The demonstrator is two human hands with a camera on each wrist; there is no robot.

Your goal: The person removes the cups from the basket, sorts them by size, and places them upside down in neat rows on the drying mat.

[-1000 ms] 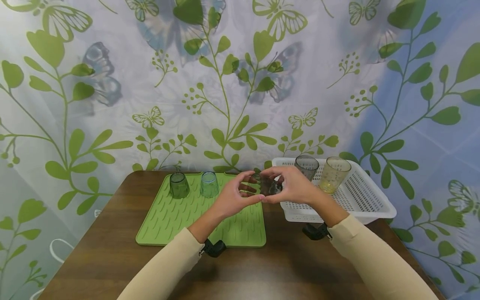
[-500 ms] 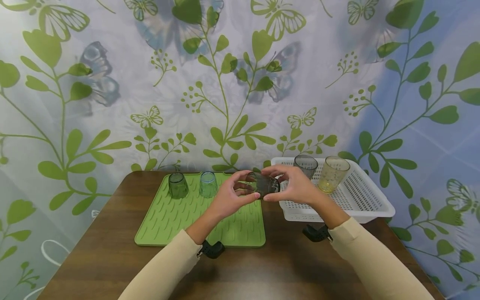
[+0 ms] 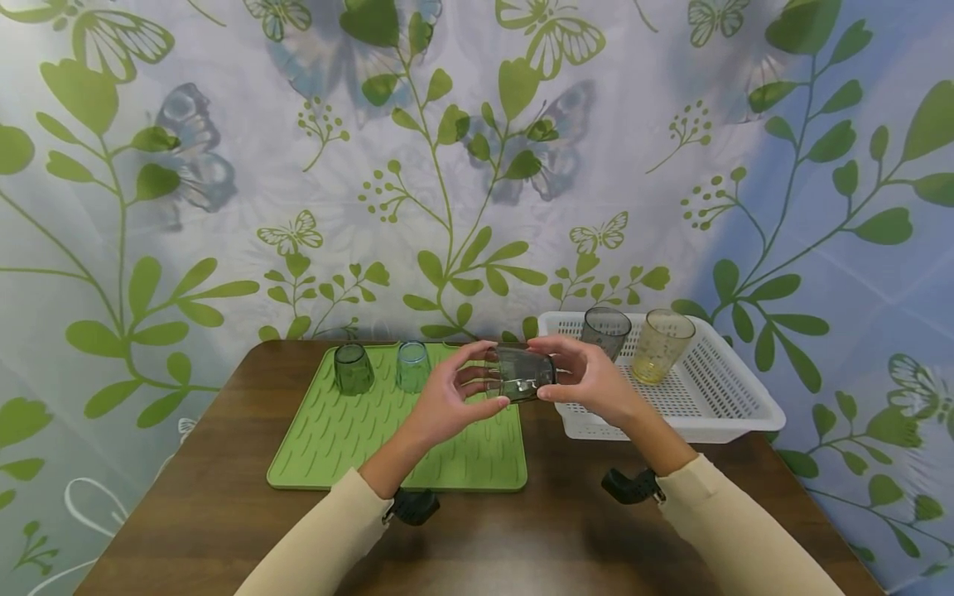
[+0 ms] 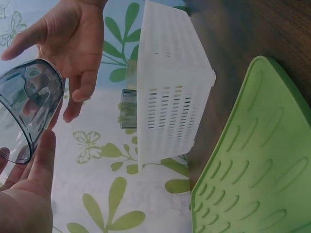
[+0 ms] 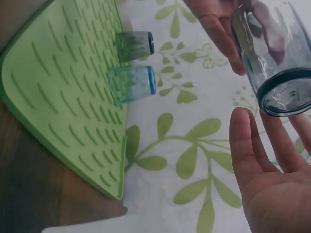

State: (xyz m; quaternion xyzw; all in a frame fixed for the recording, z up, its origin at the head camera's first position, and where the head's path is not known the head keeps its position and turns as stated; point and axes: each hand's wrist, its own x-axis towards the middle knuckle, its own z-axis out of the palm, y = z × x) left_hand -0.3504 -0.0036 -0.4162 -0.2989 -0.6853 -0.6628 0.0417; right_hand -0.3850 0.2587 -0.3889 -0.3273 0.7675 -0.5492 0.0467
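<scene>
A grey tinted drinking glass (image 3: 519, 374) lies tilted on its side in the air between both hands, over the right edge of the green drying mat (image 3: 477, 459). My left hand (image 3: 443, 396) holds it at the rim end, thumb in front and fingers behind; those fingers show through the glass. Around the base end is my right hand (image 3: 596, 385), thumb at the near side. In the right wrist view its fingers (image 5: 279, 150) are fairly straight and spread beside the base; whether they press on it is hard to tell.
Upside down on the mat stand a dark green glass (image 3: 354, 369) and a light blue glass (image 3: 412, 367). At right, a white perforated basket (image 3: 734, 389) holds a grey glass (image 3: 609, 329) and a yellowish glass (image 3: 659, 348). A patterned curtain (image 3: 335, 207) hangs behind the wooden table (image 3: 522, 538).
The grey glass has turned, so more of its side and base shows. My right hand has shifted slightly right, its thumb sliding toward the base. My left hand has moved slightly left.
</scene>
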